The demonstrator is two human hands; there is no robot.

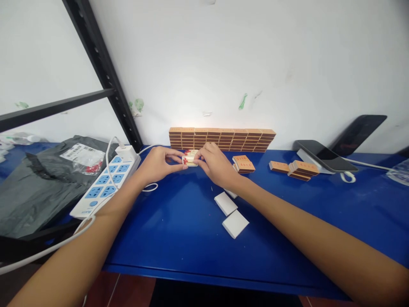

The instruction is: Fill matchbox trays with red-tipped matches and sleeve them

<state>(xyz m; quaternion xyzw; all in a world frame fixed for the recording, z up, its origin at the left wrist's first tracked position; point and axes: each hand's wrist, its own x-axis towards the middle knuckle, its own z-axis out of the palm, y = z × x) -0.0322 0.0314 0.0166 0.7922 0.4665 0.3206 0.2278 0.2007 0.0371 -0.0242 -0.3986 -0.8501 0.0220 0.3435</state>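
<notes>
Between my two hands is a small pale matchbox tray (189, 160) with red-tipped matches in it. My left hand (161, 163) pinches its left end between thumb and fingers. At the right end, the thumb and fingers of my right hand (213, 164) close on the tray and partly cover it. More matches (191, 152) with red heads show just behind the tray; what they rest on is hidden. Beyond both hands, stacked matchboxes (222, 140) form a long low wall against the white wall.
Loose matchboxes (244, 164) lie by my right wrist, and others (303, 168) farther right near a phone (322, 154) on a stand. Two white box-like pieces (235, 224) lie under my right forearm's left side. A power strip (107, 183) and grey plastic bag (54, 183) occupy the left.
</notes>
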